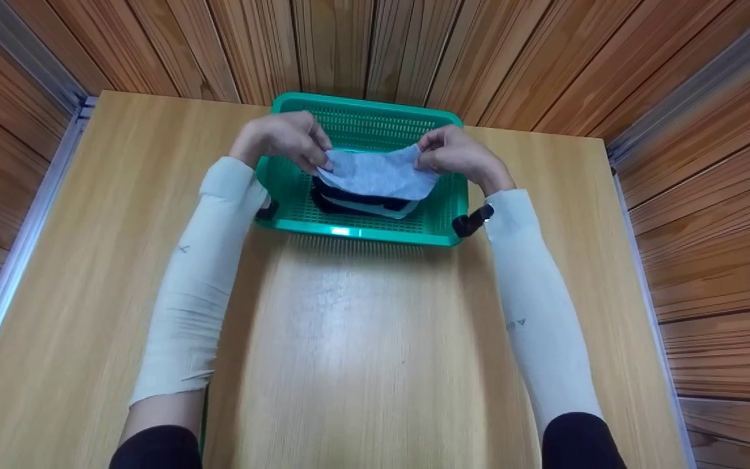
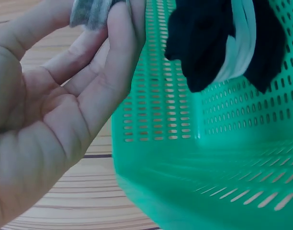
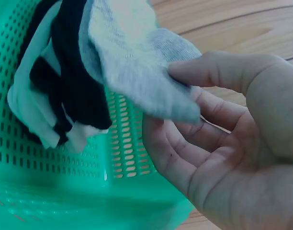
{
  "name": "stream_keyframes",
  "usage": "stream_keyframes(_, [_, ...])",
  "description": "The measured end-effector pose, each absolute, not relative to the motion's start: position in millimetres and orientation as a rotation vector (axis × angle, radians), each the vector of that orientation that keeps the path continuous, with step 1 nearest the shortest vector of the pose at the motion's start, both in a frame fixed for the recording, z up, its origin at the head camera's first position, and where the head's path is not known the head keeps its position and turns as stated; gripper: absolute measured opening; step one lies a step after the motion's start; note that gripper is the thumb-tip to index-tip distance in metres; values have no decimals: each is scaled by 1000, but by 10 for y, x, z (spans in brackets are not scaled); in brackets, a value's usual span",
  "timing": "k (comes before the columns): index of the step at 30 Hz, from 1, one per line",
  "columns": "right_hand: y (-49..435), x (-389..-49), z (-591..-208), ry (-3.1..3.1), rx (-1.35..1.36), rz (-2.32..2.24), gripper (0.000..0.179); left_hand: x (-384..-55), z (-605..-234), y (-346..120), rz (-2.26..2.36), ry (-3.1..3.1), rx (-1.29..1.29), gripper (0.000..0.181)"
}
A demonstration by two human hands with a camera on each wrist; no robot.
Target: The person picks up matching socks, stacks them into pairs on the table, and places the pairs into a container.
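Observation:
A light grey piece of knit fabric point(image 1: 378, 172) is stretched between both hands over the green basket point(image 1: 365, 106); its exact kind cannot be told. My left hand point(image 1: 293, 140) pinches its left end, and in the left wrist view only a small grey corner point(image 2: 91, 13) shows at the fingertips. At the other end, my right hand point(image 1: 456, 156) pinches the fabric between thumb and fingers, as the right wrist view shows with the grey cloth point(image 3: 141, 81). Beneath it, inside the basket, lie folded black and white fabric pieces point(image 3: 72, 62), partly hidden from above.
The basket has slotted walls and stands at the back of the wooden table point(image 1: 342, 339), close to a wood-plank wall point(image 1: 336, 45). Plank walls with metal rails point(image 1: 10, 283) border the left and right sides. A black wrist mount point(image 1: 471, 221) overlaps the basket's right front corner.

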State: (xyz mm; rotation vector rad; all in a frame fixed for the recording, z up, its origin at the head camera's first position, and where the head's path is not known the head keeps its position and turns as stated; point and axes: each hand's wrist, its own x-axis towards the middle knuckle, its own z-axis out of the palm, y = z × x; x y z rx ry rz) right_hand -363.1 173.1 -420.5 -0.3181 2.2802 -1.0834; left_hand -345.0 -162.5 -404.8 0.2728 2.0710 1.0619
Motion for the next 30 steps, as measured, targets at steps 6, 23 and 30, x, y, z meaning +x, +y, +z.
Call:
stream_keyframes(6, [1674,-3692,-4289,2258,-286,-1075,8,-3554,-4155,-1642,1050,2067,189,27])
stream_keyframes(23, [1471,-3726,-4442,2276,-266,-916,16,-3537,-4317,-1529,911,2077,67,37])
stream_keyframes(30, [1413,-3734,-4545,2265,-277,-878,9,-3529,-4327,-1481,854,2043,-5,47])
